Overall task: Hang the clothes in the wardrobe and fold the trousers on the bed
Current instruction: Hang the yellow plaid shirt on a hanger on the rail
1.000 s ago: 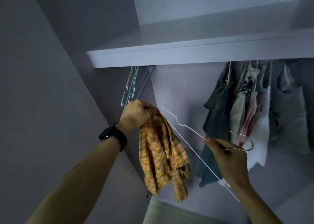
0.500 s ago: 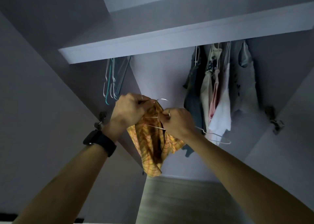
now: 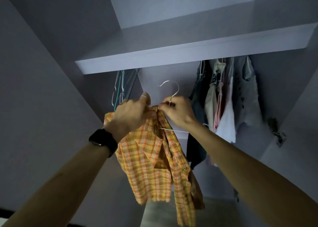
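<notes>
Since a moment ago the wire hanger (image 3: 169, 89) has swung from slanting low at the right to standing upright between the two hands, its hook now clear above the collar of the plaid shirt (image 3: 151, 158). The left hand (image 3: 130, 113) grips the bunched collar with curled fingers, a black watch (image 3: 102, 140) on its wrist. The right hand (image 3: 179, 113) pinches the hanger's neck right at the fabric, and a stretch of the wire shows crossing inside the shirt below it. The shirt hangs loose under both hands, in front of the open space beneath the shelf (image 3: 172, 57) — between the empty hangers (image 3: 118, 92) at the left and the hung clothes (image 3: 223, 106) at the right. By my reading the shirt is partly threaded but not yet settled on both shoulders, and the hook is not on any rail. Several garments look already hung. Seating this shirt and hooking it up remain — then the trousers, which, like the bed, are out of view.
</notes>
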A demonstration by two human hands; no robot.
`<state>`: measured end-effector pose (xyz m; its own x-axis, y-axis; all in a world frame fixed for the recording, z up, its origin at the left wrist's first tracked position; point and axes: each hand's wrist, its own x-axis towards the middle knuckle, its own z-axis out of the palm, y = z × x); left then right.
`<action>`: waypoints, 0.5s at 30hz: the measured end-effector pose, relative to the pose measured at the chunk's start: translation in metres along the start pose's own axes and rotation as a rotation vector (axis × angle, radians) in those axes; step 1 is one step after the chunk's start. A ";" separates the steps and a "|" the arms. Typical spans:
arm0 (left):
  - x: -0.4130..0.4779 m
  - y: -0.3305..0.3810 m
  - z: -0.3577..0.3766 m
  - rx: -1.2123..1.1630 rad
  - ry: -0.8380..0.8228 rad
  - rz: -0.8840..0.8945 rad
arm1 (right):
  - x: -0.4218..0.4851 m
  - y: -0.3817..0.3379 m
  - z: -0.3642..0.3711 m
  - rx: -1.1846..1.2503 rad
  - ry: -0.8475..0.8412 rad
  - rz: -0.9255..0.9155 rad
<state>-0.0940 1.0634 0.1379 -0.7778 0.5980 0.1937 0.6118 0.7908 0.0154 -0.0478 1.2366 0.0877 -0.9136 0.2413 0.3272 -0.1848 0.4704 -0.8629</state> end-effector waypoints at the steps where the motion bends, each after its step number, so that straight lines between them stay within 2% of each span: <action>1: 0.003 0.002 -0.002 0.022 -0.021 0.006 | 0.000 -0.001 -0.004 -0.003 0.003 -0.045; 2: 0.004 0.004 -0.002 0.055 -0.033 0.030 | -0.002 0.002 -0.009 -0.034 0.040 -0.122; 4: 0.001 0.005 -0.001 0.106 -0.018 0.073 | -0.016 0.017 -0.018 -0.180 0.261 -0.312; 6: -0.007 0.001 -0.002 0.013 0.054 0.048 | -0.044 0.043 -0.022 -0.260 0.466 -0.413; 7: -0.009 -0.002 -0.004 -0.040 0.104 0.032 | -0.060 0.058 -0.022 -0.264 0.481 -0.421; 8: -0.009 -0.005 -0.008 -0.076 0.143 0.025 | -0.072 0.075 -0.020 -0.247 0.425 -0.372; 11: -0.004 -0.014 -0.023 -0.135 0.192 0.020 | -0.086 0.104 -0.006 -0.210 -0.005 -0.019; 13: -0.008 -0.017 -0.031 -0.155 0.255 0.034 | -0.082 0.115 0.010 -0.233 -0.228 0.046; 15: -0.015 -0.021 -0.036 -0.166 0.301 0.035 | -0.076 0.118 0.023 -0.307 -0.238 0.039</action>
<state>-0.0896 1.0333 0.1704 -0.6938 0.5392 0.4774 0.6714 0.7241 0.1579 -0.0086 1.2547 -0.0478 -0.9830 0.0777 0.1665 -0.0637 0.7058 -0.7055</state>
